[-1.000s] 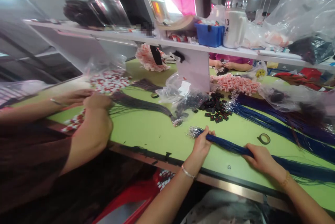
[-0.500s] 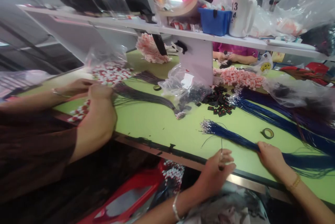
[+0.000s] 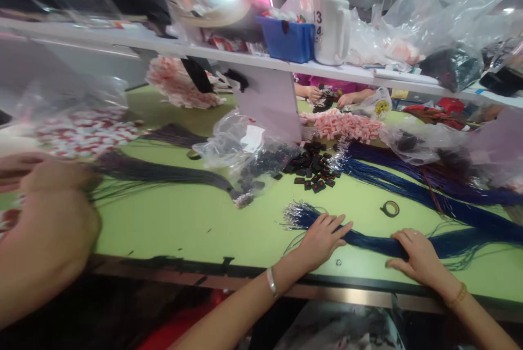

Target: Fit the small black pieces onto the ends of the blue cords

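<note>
A bundle of dark blue wires (image 3: 368,241) with silvery metal tips (image 3: 299,215) lies along the front of the green table. My left hand (image 3: 324,238), a silver bangle at its wrist, rests on the bundle close to the tips, its fingers stretched out. Farther right, my right hand (image 3: 417,257) lies on the same wires with its thumb spread away from the fingers. Between my hands and the table edge sits a small round metallic piece (image 3: 338,263). Black tape (image 3: 390,209) in a small roll lies behind the wires.
Black connector housings (image 3: 314,175) are heaped behind the bundle, beside a clear bag (image 3: 229,140). More blue wires (image 3: 408,189) stretch to the right. A co-worker's arm (image 3: 53,230) is close on my left. Above runs a white shelf (image 3: 229,58) with a blue bin (image 3: 288,39) and a mug (image 3: 332,23).
My left hand has moved from the table edge, where it pinched something thin, onto the wire bundle. My right hand's fingers have loosened. The view has swung right.
</note>
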A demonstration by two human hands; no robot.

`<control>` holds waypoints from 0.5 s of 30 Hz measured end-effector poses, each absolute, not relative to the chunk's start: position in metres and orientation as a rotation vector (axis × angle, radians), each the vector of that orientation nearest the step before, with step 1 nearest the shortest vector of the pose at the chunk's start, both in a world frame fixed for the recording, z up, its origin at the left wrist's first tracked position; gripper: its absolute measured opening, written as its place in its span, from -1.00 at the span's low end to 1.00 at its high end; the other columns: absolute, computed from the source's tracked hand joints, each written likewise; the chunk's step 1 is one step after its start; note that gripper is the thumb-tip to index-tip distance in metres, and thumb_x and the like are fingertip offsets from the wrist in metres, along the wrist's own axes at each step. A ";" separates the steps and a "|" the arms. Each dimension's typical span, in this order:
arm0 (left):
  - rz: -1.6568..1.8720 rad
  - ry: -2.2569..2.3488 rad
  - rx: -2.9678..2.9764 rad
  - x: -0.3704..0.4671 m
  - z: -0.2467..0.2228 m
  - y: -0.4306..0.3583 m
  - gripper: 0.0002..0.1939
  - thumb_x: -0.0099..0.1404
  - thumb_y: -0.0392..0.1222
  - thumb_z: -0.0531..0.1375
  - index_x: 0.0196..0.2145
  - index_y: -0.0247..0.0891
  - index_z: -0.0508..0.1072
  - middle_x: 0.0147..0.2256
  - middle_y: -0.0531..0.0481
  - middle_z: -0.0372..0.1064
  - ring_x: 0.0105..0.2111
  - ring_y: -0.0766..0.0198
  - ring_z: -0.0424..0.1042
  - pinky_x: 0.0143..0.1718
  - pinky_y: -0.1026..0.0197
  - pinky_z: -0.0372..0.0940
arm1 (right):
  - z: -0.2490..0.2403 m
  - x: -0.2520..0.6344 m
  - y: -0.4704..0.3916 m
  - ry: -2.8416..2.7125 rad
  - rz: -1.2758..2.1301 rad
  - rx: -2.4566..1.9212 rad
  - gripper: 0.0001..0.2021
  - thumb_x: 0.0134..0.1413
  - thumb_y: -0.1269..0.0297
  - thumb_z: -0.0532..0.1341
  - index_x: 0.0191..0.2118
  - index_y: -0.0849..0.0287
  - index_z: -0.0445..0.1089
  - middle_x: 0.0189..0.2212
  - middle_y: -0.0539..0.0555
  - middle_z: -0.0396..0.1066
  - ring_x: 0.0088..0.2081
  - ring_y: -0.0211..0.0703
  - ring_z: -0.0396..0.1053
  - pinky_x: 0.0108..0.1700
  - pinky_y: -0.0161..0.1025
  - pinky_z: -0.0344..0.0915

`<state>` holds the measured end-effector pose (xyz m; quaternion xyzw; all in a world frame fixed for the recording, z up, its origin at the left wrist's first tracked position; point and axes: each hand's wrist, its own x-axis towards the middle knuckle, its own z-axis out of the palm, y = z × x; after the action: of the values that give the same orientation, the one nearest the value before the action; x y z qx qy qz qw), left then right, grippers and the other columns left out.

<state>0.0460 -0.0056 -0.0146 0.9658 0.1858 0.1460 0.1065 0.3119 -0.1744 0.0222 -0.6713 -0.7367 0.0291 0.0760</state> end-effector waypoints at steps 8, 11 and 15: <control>0.471 0.476 2.838 0.046 -0.003 -0.002 -0.63 0.35 -0.13 0.01 0.08 -0.12 0.32 -0.18 -0.15 0.29 -0.23 0.16 0.25 -0.20 0.11 0.20 | 0.055 0.393 -0.111 -1.845 0.033 -1.989 -0.74 0.22 0.24 0.02 -0.08 0.20 0.34 -0.16 0.17 0.40 -0.13 -0.11 0.34 -0.05 -0.17 0.26; 0.517 0.476 2.846 0.046 -0.005 0.000 -0.66 0.34 -0.13 0.02 0.05 -0.12 0.36 -0.13 -0.16 0.29 -0.21 0.15 0.25 -0.20 0.11 0.20 | 0.047 0.440 -0.065 -1.877 0.070 -2.087 -0.75 0.16 0.37 0.00 -0.16 0.25 0.39 -0.22 0.16 0.42 -0.20 -0.16 0.36 -0.08 -0.23 0.26; 0.535 0.510 2.854 0.044 -0.008 0.000 -0.67 0.33 -0.14 0.04 0.03 -0.09 0.38 -0.07 -0.16 0.29 -0.17 0.12 0.26 -0.17 0.08 0.22 | 0.045 0.502 -0.028 -1.769 -0.084 -2.387 -0.69 0.06 0.48 0.01 -0.13 0.33 0.40 -0.16 0.22 0.41 -0.13 -0.13 0.34 -0.02 -0.26 0.21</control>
<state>0.0438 -0.0003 -0.0077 0.9636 0.1723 0.1805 0.0963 0.5020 -0.0276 0.0453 -0.8002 -0.5930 -0.0280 0.0846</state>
